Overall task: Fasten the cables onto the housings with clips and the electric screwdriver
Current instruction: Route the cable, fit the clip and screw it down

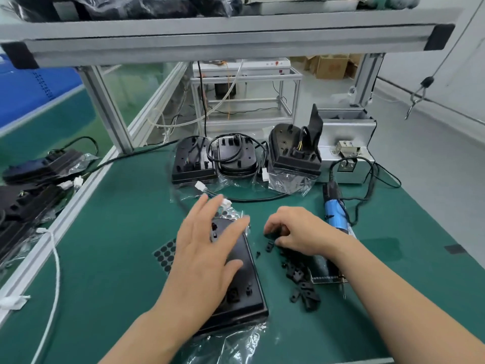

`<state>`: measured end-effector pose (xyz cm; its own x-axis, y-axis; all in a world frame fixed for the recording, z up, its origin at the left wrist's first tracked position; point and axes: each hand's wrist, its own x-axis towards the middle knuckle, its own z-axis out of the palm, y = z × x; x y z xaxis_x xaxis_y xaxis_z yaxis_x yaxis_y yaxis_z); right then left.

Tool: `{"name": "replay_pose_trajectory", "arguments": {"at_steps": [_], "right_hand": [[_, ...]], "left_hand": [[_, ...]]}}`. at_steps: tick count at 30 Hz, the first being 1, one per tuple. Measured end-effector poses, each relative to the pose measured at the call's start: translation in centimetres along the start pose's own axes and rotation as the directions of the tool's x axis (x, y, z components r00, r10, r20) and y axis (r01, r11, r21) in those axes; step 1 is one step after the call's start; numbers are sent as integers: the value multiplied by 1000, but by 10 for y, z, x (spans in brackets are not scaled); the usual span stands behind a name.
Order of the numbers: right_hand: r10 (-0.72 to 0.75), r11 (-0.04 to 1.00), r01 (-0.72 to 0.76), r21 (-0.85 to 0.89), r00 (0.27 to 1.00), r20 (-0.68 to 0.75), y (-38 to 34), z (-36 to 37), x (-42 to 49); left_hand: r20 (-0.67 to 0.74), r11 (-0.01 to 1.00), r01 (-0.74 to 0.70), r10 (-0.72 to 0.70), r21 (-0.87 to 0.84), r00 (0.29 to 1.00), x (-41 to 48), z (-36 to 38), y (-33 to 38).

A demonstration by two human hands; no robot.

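My left hand point(207, 248) is spread wide, fingers straight, over the far half of the black housing point(246, 292). The housing lies on its plastic bag point(236, 342) mid-desk, toward the near edge. I cannot tell whether my palm presses on it or only hovers.

My right hand point(299, 229) is curled narrow just right of the housing, thumb and fingertips pinching what looks like a single clip point(269, 235) at the far end of the pile of clips point(301, 285).

I judge the step to be picking one clip, and it needs care. I should lift one piece only and turn it so its screw hole faces up before carrying it over. My left hand should bear down so the housing does not slide on the slippery bag. The cable point(252, 199) runs across the green desk point(118, 258) beyond my fingers, its white connector point(226, 202) close by. It must be laid into its channel before the clip goes over it.

The electric screwdriver point(337, 214) lies behind my right hand, toward the right edge and within reach. More housings point(193, 161) stand along the far edge.
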<state>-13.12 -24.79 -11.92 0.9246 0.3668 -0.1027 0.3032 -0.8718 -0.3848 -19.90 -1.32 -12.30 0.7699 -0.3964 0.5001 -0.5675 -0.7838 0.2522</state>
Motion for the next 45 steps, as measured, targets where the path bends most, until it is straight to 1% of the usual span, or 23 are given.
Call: {"name": "replay_pose_trajectory", "arguments": {"at_steps": [2,4,5,6,7,9,11,13,14,16,19,21,22,25,27,29,30,32,34,35,40,42,45], "right_hand": [[-26,999,26,28,999,23,0,1,0],[-33,999,32,32,999,35,0,3,2],[-39,999,39,16,999,30,1,4,2],[-49,999,49,-4,999,18,2,5,2],[-62,998,62,-19,998,-2,4,6,1],[-90,996,89,-14,992,-90,6,4,-2],[-94,993,105,49,976,-195,2,0,-8],[-110,982,145,124,961,-255,-11,-2,-18],[-137,972,181,149,954,-266,-21,-3,-23],[-221,954,262,149,944,-245,-44,0,-34],[-334,928,358,101,922,-197,-74,11,-46],[-372,917,393,72,905,-209,-84,17,-50],[-372,917,394,67,902,-221,-86,19,-52],[-308,935,342,91,914,-264,-84,23,-55],[-304,946,323,17,906,-295,-86,26,-56],[-312,948,317,-39,891,-329,-89,29,-58],[-299,950,311,-23,888,-349,-90,30,-58],[-235,957,281,67,890,-390,-89,33,-61],[-158,959,240,149,891,-425,-88,34,-63],[-146,960,235,153,886,-441,-88,35,-64],[-267,961,269,-61,851,-453,-94,30,-68],[-287,958,264,-114,847,-447,-95,28,-69],[-269,963,230,-139,844,-464,-94,28,-68]], "left_hand": [[-98,972,98,-121,-213,988,-9,-2,3],[-202,911,145,-236,-386,951,-20,-3,5],[-224,863,160,-297,-480,928,-26,-3,5],[-217,813,179,-348,-554,912,-32,-4,4],[-205,787,205,-386,-583,899,-39,-6,1],[-207,796,302,-463,-524,862,-50,-12,-5],[-226,821,420,-526,-387,820,-57,-20,-12],[-151,849,485,-518,-208,842,-60,-27,-15],[-85,844,499,-522,-198,849,-60,-29,-15],[30,789,533,-551,-306,834,-58,-31,-8],[63,679,544,-596,-492,801,-54,-29,7],[64,645,535,-604,-546,794,-52,-23,16],[58,648,528,-600,-549,798,-52,-19,19],[4,688,505,-590,-522,807,-51,-10,27],[-39,712,464,-566,-527,823,-48,-10,32],[-54,709,437,-554,-554,830,-45,-11,37],[-45,688,449,-571,-570,820,-44,-10,39],[-32,652,483,-613,-584,789,-43,-7,42],[-30,649,501,-627,-572,779,-41,-5,43],[-37,658,499,-623,-564,781,-40,-5,44],[-96,727,439,-565,-529,820,-33,-9,47],[-99,724,438,-568,-532,817,-34,-8,45],[-85,699,443,-581,-561,810,-38,-4,40]]}}
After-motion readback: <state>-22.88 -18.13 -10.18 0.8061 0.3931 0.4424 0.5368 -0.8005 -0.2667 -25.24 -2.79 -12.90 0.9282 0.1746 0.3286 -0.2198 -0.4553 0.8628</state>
